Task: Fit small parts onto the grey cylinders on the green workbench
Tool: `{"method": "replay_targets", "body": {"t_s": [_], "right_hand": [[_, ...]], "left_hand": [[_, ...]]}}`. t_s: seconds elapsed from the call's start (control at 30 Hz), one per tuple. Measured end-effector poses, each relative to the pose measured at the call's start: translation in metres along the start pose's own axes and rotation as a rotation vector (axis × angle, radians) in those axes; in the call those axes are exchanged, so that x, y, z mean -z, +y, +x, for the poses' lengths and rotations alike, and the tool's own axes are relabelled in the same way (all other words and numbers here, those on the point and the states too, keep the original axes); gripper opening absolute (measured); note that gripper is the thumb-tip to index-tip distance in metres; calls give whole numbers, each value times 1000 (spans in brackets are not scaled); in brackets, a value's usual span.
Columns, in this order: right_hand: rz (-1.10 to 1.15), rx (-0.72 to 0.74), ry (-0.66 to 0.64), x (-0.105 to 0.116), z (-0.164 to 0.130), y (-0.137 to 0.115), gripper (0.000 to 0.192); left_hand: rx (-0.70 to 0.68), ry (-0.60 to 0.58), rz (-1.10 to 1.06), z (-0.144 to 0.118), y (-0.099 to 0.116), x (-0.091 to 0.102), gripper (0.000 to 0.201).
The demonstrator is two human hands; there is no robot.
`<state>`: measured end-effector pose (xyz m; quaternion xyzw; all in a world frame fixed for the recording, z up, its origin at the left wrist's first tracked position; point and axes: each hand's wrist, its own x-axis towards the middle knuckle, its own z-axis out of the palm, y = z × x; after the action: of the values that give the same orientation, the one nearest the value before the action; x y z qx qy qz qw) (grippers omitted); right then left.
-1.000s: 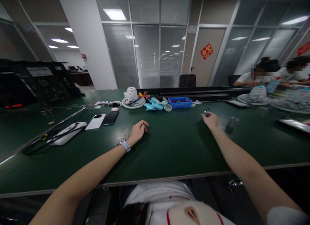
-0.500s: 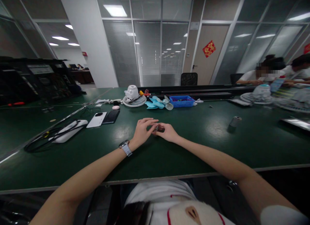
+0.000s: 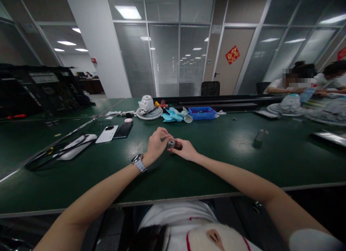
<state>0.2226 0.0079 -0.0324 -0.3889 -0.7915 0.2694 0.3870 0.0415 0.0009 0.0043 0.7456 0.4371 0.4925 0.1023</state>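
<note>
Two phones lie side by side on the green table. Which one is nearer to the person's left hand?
The black phone. It lies on the right of the white phone, on the side facing the left hand, which holds a small grey cylindrical part.

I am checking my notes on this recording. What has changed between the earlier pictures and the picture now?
The right hand, which held a small metal part far out to the right on the green table, has brought it to the middle. The left hand has come off the table and closed its fingers on the part too. The grey cylinder, the two phones and the blue tray stayed where they were.
</note>
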Motion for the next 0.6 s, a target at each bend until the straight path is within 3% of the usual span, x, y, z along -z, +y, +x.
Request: {"method": "replay_targets", "body": {"t_s": [0.07, 0.13, 0.27, 0.4, 0.5, 0.6], "right_hand": [[16, 1, 5, 0, 0, -1, 44], [24, 3, 7, 0, -1, -2, 43], [7, 3, 7, -1, -2, -2, 43], [71, -18, 23, 6, 3, 3, 44], [102, -57, 175, 32, 12, 21, 43], [-78, -125, 406, 79, 18, 54, 41]], "left_hand": [[8, 59, -15, 4, -6, 1, 18], [24, 46, 4, 7, -14, 2, 19], [69, -124, 7, 7, -34, -3, 20], [108, -211, -30, 5, -46, -9, 27], [126, -249, -45, 4, -48, -10, 31], [122, -257, -23, 4, -46, -9, 34]]}}
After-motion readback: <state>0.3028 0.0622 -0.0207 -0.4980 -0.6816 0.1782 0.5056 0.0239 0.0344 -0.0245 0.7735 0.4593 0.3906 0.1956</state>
